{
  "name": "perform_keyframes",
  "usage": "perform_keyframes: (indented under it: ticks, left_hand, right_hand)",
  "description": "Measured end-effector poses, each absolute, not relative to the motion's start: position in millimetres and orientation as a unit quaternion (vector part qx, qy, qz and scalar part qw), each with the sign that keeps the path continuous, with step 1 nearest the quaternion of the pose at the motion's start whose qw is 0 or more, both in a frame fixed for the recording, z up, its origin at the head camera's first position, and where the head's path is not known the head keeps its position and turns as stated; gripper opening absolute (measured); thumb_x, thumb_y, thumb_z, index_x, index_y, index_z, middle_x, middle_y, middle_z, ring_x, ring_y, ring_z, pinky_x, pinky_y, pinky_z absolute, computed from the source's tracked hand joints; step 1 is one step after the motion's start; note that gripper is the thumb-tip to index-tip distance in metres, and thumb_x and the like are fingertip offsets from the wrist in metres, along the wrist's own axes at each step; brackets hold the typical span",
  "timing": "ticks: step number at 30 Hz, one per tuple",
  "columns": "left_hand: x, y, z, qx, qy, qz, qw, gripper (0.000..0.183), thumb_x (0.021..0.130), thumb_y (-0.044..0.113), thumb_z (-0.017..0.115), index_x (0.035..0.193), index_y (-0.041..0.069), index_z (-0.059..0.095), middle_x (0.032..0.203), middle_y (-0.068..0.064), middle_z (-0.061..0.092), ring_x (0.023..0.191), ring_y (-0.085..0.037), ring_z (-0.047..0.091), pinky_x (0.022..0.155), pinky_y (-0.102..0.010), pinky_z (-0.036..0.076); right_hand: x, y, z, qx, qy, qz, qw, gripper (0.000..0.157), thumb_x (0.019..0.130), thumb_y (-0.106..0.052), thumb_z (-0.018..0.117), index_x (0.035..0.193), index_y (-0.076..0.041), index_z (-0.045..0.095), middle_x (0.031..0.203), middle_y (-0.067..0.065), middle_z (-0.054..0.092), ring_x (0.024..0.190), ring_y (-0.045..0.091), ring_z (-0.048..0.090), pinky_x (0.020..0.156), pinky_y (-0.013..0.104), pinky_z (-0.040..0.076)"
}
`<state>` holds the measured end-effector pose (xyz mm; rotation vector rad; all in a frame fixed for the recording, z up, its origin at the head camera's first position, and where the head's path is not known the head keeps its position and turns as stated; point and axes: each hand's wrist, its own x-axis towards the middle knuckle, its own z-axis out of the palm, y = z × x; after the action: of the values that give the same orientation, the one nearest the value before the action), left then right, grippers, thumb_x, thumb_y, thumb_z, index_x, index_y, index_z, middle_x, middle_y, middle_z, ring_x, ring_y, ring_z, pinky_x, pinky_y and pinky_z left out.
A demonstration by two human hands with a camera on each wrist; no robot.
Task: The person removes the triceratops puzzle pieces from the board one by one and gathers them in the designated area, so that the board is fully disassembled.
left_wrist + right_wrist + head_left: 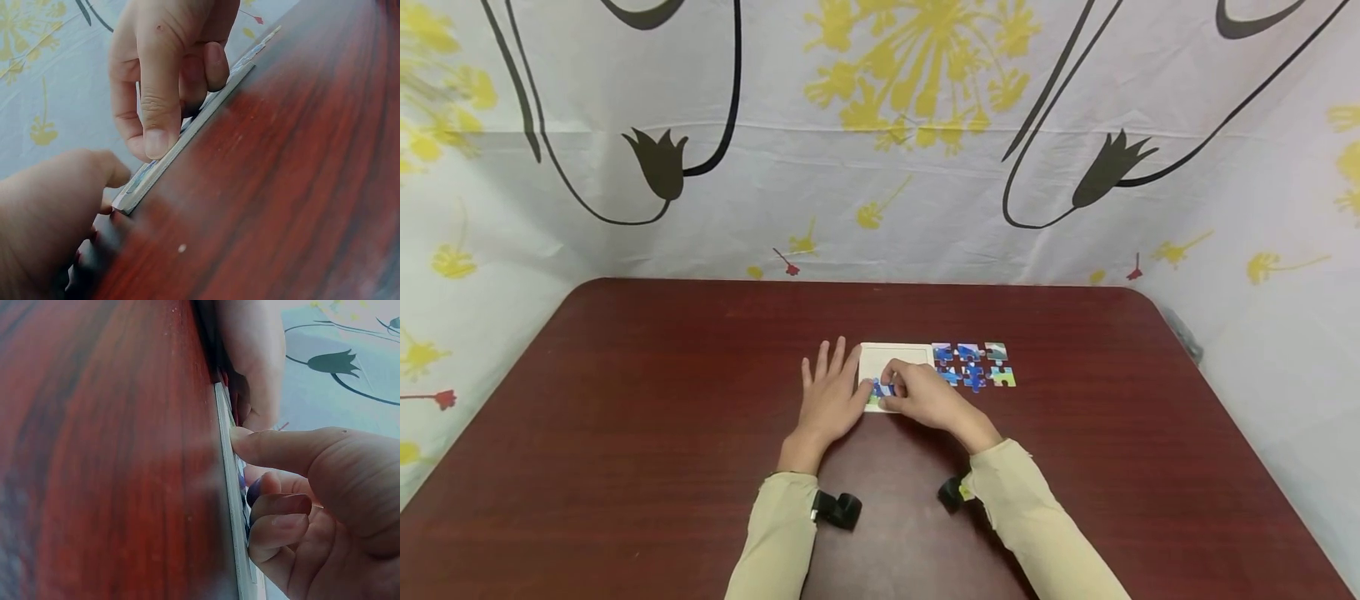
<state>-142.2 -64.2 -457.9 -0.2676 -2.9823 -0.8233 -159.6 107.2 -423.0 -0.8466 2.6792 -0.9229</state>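
While the left hand lay spread-fingered, the right hand curled over the tray

At frame centre, the left thumb crossed the tray's left edge; whether right fingertips clamped the blue piece, I could not tell. Loose pieces lay beside the tray's right edge; table stretched wide at frame left and right

Three cams: one up high, two right down in it
Head cam looks forward and down from well back, getting most of the table; wrist cams sit low, tilted and super close, sharing the tray edge plus the left hand and right hand.
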Motion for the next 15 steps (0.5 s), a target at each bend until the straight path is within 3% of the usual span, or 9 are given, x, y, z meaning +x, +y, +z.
perform_keyframes:
  ticks: [15]
  left_hand:
    - [-142.8,-63.9,-457.8,-0.079,-0.957,-0.279,0.031,0.046,0.098,0.023,0.038,0.143,0.013,0.038,0.152,-0.010,0.021,0.140,-0.030,0.006,0.107,-0.054,-0.002]
  right_hand:
    - [-159.6,108.3,-423.9,-0.311,0.900,-0.293,0.088,0.021,0.085,-0.014,0.068,0.096,-0.009,0.050,0.063,-0.005,0.049,0.052,0.008,0.044,0.053,0.025,0.039]
